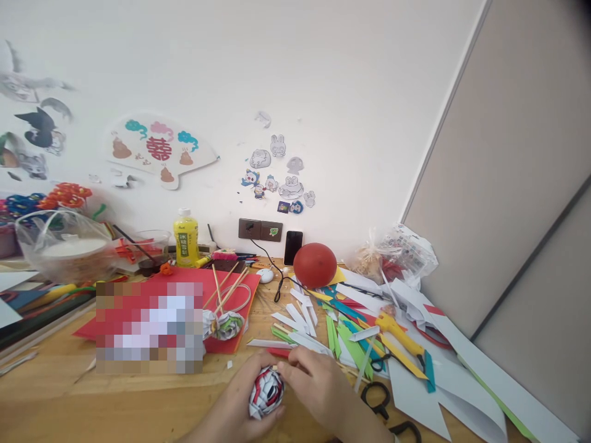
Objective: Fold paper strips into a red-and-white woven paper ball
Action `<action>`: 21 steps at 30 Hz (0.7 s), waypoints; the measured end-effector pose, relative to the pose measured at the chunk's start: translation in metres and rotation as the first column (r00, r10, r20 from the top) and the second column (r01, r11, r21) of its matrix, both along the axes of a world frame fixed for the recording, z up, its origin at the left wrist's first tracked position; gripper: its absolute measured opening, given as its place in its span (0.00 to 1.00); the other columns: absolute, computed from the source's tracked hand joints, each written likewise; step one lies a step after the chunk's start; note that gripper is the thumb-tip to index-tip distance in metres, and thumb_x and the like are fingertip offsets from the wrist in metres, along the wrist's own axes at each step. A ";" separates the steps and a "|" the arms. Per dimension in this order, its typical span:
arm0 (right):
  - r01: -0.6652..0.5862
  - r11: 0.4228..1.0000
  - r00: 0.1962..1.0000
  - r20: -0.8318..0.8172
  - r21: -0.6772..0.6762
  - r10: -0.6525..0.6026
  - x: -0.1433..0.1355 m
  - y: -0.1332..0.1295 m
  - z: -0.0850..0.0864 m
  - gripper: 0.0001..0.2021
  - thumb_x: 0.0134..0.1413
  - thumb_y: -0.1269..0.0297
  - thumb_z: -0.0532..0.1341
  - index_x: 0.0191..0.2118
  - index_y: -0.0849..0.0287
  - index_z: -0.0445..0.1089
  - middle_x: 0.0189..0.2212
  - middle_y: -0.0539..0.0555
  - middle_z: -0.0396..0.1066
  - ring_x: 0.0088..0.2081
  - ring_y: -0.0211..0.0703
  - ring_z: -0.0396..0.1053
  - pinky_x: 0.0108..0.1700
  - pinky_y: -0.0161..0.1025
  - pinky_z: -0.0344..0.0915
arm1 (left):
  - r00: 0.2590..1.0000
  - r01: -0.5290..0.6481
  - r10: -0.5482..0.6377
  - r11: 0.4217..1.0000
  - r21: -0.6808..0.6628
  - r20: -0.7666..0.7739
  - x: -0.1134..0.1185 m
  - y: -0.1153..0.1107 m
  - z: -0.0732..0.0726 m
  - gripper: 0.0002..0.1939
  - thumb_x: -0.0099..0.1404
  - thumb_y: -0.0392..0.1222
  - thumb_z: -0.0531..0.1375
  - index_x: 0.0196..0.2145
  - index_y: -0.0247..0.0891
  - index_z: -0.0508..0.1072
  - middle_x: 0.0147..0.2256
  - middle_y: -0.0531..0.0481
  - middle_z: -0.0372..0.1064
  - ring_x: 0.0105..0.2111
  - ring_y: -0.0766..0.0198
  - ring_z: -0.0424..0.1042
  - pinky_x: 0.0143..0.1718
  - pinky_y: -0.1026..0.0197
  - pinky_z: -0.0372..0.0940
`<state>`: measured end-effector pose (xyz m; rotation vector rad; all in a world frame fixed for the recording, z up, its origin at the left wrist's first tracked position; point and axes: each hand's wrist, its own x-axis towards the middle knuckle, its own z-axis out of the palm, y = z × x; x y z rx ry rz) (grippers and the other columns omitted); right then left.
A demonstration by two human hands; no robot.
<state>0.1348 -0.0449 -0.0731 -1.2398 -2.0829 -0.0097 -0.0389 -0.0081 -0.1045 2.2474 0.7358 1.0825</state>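
A folded paper flower, white and red with a dark centre, rests in my left hand, whose fingers curl round it from the left and below. My right hand is closed at the flower's upper right edge, thumb and fingertips pinched against it. What lies under those fingertips is mostly hidden. Just beyond my hands are cut paper strips. Finished-looking paper flowers on wooden sticks lie on the red paper to the left; a blurred patch covers part of that area.
A yellow-handled glue gun and black scissors handles lie among paper sheets on the right. At the back stand a yellow bottle, a phone and a red balloon. A plastic bag sits at left.
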 end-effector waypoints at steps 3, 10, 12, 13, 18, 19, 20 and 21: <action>-0.018 0.992 0.998 0.055 0.122 0.011 0.000 0.002 -0.003 0.11 0.62 0.62 0.49 0.34 0.55 0.66 0.23 0.46 0.65 0.23 0.33 0.62 0.23 0.29 0.57 | 1.000 -0.004 0.004 1.000 -0.002 -0.007 0.000 -0.001 0.002 0.20 0.50 0.34 0.60 0.42 0.41 0.63 0.38 0.46 0.70 0.38 0.57 0.71 0.39 0.59 0.67; -0.003 0.970 0.989 0.145 0.242 -0.033 0.004 0.005 -0.001 0.11 0.63 0.67 0.48 0.36 0.57 0.67 0.28 0.50 0.67 0.26 0.36 0.65 0.27 0.30 0.59 | 0.998 -0.068 0.068 0.997 0.048 0.005 0.000 0.000 0.001 0.20 0.50 0.34 0.60 0.42 0.42 0.63 0.39 0.47 0.71 0.37 0.58 0.72 0.38 0.60 0.68; 0.066 0.967 0.992 0.087 0.247 -0.090 0.010 0.011 -0.003 0.12 0.63 0.67 0.48 0.36 0.58 0.68 0.27 0.51 0.67 0.26 0.36 0.65 0.28 0.31 0.60 | 0.995 -0.096 0.095 0.994 0.058 0.019 0.000 -0.001 -0.001 0.20 0.50 0.34 0.60 0.41 0.42 0.64 0.38 0.47 0.71 0.37 0.58 0.73 0.37 0.60 0.69; 0.110 0.964 0.988 0.079 0.242 -0.133 0.013 0.015 -0.004 0.12 0.62 0.68 0.48 0.35 0.58 0.68 0.26 0.51 0.67 0.26 0.37 0.65 0.27 0.31 0.60 | 0.994 -0.104 0.103 0.993 0.058 0.022 0.000 -0.001 -0.002 0.19 0.49 0.35 0.61 0.41 0.42 0.65 0.38 0.48 0.72 0.37 0.58 0.73 0.37 0.61 0.69; 0.165 0.977 0.986 -0.020 0.138 -0.164 0.018 0.024 -0.009 0.09 0.57 0.71 0.55 0.28 0.60 0.69 0.27 0.53 0.69 0.32 0.42 0.65 0.31 0.36 0.62 | 0.988 -0.153 0.153 0.988 0.016 0.031 0.001 -0.004 -0.003 0.20 0.47 0.33 0.61 0.40 0.43 0.66 0.38 0.48 0.72 0.37 0.57 0.73 0.37 0.60 0.69; 0.109 0.990 0.989 -0.109 0.089 -0.099 0.016 0.022 -0.008 0.07 0.56 0.71 0.56 0.29 0.60 0.70 0.28 0.53 0.69 0.33 0.42 0.66 0.34 0.36 0.63 | 0.989 -0.149 0.149 0.989 0.009 0.021 0.001 -0.004 -0.002 0.20 0.47 0.33 0.61 0.40 0.43 0.66 0.38 0.48 0.72 0.37 0.57 0.73 0.37 0.60 0.69; 0.031 0.999 0.978 -0.209 0.044 -0.021 0.013 0.020 -0.006 0.05 0.56 0.69 0.58 0.31 0.59 0.70 0.29 0.52 0.69 0.34 0.41 0.66 0.36 0.36 0.64 | 0.991 -0.131 0.131 0.991 0.006 0.005 0.001 -0.004 -0.001 0.20 0.48 0.32 0.61 0.40 0.43 0.66 0.38 0.48 0.72 0.37 0.58 0.73 0.37 0.61 0.68; -0.051 0.999 0.951 -0.306 0.009 0.051 0.009 0.017 -0.003 0.04 0.55 0.68 0.59 0.32 0.59 0.70 0.30 0.52 0.70 0.35 0.41 0.66 0.37 0.36 0.64 | 0.994 -0.108 0.108 0.994 0.004 -0.013 0.001 -0.004 0.000 0.20 0.48 0.32 0.61 0.40 0.43 0.65 0.38 0.48 0.72 0.37 0.58 0.73 0.37 0.61 0.68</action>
